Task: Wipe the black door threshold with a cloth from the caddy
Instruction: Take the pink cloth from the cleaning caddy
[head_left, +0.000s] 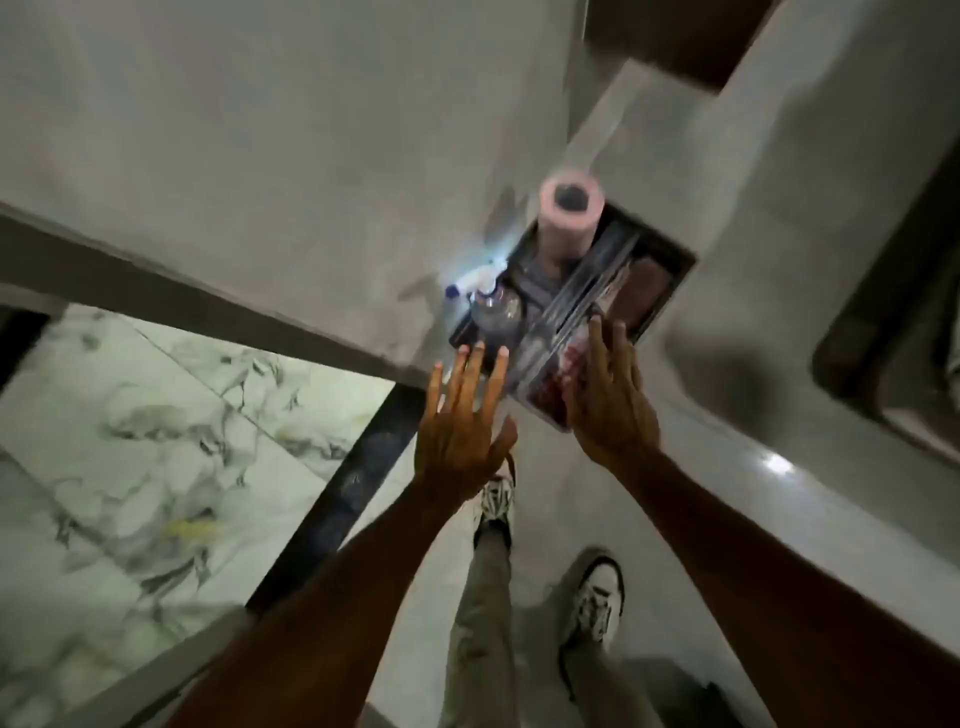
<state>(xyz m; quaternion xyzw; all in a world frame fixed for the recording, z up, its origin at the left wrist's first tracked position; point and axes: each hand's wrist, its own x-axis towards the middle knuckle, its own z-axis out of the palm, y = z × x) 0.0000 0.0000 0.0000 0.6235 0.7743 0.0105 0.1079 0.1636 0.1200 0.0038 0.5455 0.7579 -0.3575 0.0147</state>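
Both hands' fingers (605, 343) reach the caddy (571, 291).

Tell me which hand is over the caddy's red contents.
The right hand: its fingertips overlap the red stuff in the caddy, near corner. The left hand reaches beside it, fingers spread below the spray bottle.

caddy (613, 270): clear plastic | threshold (358, 478): glossy black | floor (130, 415): polished marble

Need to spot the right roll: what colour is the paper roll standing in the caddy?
Pale pink paper roll with a dark core, seen in the head view.
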